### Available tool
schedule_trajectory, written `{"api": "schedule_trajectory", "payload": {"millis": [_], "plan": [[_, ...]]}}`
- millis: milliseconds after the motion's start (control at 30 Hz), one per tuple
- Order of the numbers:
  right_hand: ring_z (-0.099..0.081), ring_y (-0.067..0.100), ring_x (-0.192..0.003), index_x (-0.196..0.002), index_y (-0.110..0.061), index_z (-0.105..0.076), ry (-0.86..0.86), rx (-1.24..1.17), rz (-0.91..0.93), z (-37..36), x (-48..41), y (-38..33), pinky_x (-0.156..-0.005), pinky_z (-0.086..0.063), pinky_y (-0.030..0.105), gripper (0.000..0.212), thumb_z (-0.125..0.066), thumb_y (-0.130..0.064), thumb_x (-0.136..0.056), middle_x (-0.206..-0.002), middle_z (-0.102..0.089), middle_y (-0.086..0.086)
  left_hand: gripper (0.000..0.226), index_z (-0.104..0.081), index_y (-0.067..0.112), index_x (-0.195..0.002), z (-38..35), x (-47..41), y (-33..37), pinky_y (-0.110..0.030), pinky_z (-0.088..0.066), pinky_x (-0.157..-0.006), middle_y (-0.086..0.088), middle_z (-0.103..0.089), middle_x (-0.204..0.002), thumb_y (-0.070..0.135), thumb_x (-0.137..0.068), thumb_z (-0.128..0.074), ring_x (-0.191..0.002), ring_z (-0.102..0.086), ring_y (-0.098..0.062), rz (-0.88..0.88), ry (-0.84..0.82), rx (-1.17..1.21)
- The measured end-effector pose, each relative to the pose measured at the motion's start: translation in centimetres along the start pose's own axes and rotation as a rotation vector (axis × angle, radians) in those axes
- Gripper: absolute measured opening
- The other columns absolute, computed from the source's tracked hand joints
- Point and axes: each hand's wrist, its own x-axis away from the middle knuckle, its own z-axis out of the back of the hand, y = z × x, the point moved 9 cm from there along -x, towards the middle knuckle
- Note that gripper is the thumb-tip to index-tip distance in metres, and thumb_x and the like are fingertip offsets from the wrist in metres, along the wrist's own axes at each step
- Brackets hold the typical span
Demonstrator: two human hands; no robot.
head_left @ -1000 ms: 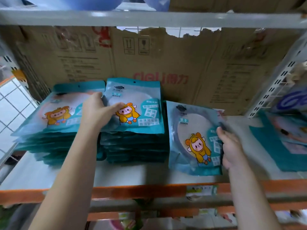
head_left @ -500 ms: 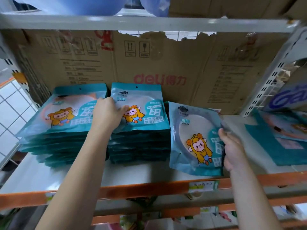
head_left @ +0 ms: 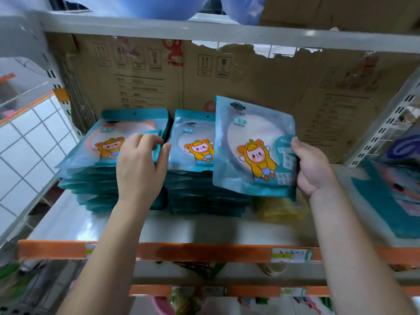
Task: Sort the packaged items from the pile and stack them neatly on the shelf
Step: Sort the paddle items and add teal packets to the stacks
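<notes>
My right hand (head_left: 312, 169) is closed around the right edge of one teal mirror packet (head_left: 253, 147), holding it up off the shelf (head_left: 200, 228) with its cartoon monkey facing me. It partly covers the middle stack of packets (head_left: 195, 176). My left hand (head_left: 138, 169) is half open and holds nothing; it rests between the left stack of packets (head_left: 100, 164) and the middle stack, with my thumb touching the middle stack's top packet. Each stack has many of the same teal packets lying flat. A yellow packet (head_left: 280, 208) lies on the shelf just under the one I hold. More teal packets (head_left: 391, 196) lie loose at the far right. The shelf is pale and shiny, with an orange front rail (head_left: 159, 251) and a small price label (head_left: 292, 255). A torn brown cardboard sheet (head_left: 250, 83) stands behind the stacks. White wall tiles (head_left: 29, 144) show on the left. Half a second ago the packet in my right hand stood low on the shelf beside the middle stack; now it is lifted higher. My left hand was lying over the middle stack's top packet, and now it has slid down to the gap.
</notes>
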Motion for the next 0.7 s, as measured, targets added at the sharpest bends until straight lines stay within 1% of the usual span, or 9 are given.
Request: {"api": "schedule_trajectory", "payload": {"millis": [100,167,233,300,400,467,533,633,700], "plan": [[-0.071,0.024,-0.085,-0.11,-0.001,-0.06,-0.133,0.05,0.016,-6.4,-0.4,-1.6,-0.067,-0.06,0.039,0.026,-0.047,-0.021,-0.102,-0.098,-0.072,0.013,0.025,-0.061,0.006,-0.09,1.7,3.1,-1.7,-0.033,-0.038,-0.072,-0.008,-0.058,-0.086,0.028,-0.098,-0.051,-0.083,-0.052,-0.025,0.016,0.036,-0.02],[-0.072,0.022,-0.077,-0.1,0.0,-0.061,-0.222,0.058,0.013,-11.1,-0.5,-1.9,-0.063,-0.06,0.036,0.023,-0.045,-0.016,-0.103,-0.088,-0.072,0.011,0.026,-0.06,0.005,-0.086,2.0,5.3,-3.0,-0.033,-0.038,-0.069,-0.008,-0.056,-0.083,0.026,-0.099,-0.051,-0.079,-0.05,-0.025,0.023,0.032,-0.034],[-0.071,0.019,-0.067,-0.092,0.0,-0.06,-0.273,0.07,0.002,-15.6,-0.5,-1.4,-0.057,-0.059,0.035,0.022,-0.044,-0.011,-0.102,-0.082,-0.07,0.01,0.03,-0.061,0.004,-0.082,1.6,7.4,-4.9,-0.035,-0.038,-0.065,-0.009,-0.055,-0.079,0.026,-0.099,-0.049,-0.074,-0.051,-0.026,0.023,0.011,-0.078],[-0.068,0.02,-0.064,-0.092,0.003,-0.059,-0.293,0.095,-0.011,-19.4,-0.4,-0.5,-0.06,-0.058,0.039,0.019,-0.045,-0.006,-0.102,-0.082,-0.066,0.011,0.036,-0.062,0.005,-0.08,0.7,9.2,-7.2,-0.04,-0.04,-0.062,-0.011,-0.055,-0.076,0.032,-0.098,-0.046,-0.071,-0.053,-0.03,0.046,-0.048,-0.146],[-0.063,0.026,-0.077,-0.113,0.012,-0.056,-0.261,0.177,-0.027,-23.3,-0.8,1.4,-0.076,-0.055,0.046,0.022,-0.05,-0.003,-0.099,-0.086,-0.061,0.013,0.04,-0.063,0.006,-0.077,-0.9,11.2,-9.8,-0.042,-0.042,-0.059,-0.012,-0.055,-0.074,0.035,-0.095,-0.044,-0.07,-0.054,-0.034,0.056,-0.154,-0.228],[-0.064,0.029,-0.088,-0.121,0.012,-0.052,-0.241,0.227,-0.056,-25.2,-1.1,2.8,-0.075,-0.056,0.044,0.03,-0.054,-0.008,-0.098,-0.102,-0.062,0.018,0.039,-0.064,0.007,-0.077,-1.7,11.9,-10.6,-0.042,-0.042,-0.062,-0.012,-0.055,-0.075,0.035,-0.095,-0.043,-0.072,-0.054,-0.035,0.068,-0.199,-0.237],[-0.063,0.033,-0.102,-0.126,0.009,-0.048,-0.243,0.242,-0.087,-26.8,-1.4,4.0,-0.084,-0.056,0.047,0.036,-0.057,-0.011,-0.097,-0.12,-0.059,0.022,0.037,-0.065,0.008,-0.079,-2.0,12.3,-11.0,-0.041,-0.04,-0.064,-0.011,-0.057,-0.076,0.034,-0.094,-0.043,-0.073,-0.053,-0.033,0.089,-0.211,-0.234],[-0.062,0.033,-0.108,-0.127,0.008,-0.047,-0.299,0.284,-0.109,-28.5,-1.8,5.3,-0.093,-0.053,0.046,0.037,-0.059,-0.006,-0.095,-0.125,-0.057,0.022,0.035,-0.065,0.008,-0.081,-2.2,12.4,-11.3,-0.04,-0.039,-0.065,-0.01,-0.057,-0.076,0.034,-0.093,-0.045,-0.074,-0.053,-0.032,0.099,-0.215,-0.252],[-0.064,0.032,-0.103,-0.119,0.007,-0.052,-0.343,0.437,-0.066,-29.1,-1.8,5.5,-0.092,-0.054,0.047,0.036,-0.067,-0.005,-0.088,-0.118,-0.061,0.02,0.035,-0.066,0.008,-0.081,-2.3,12.5,-11.4,-0.041,-0.04,-0.065,-0.011,-0.058,-0.077,0.034,-0.093,-0.045,-0.075,-0.053,-0.033,0.102,-0.217,-0.258]]}}
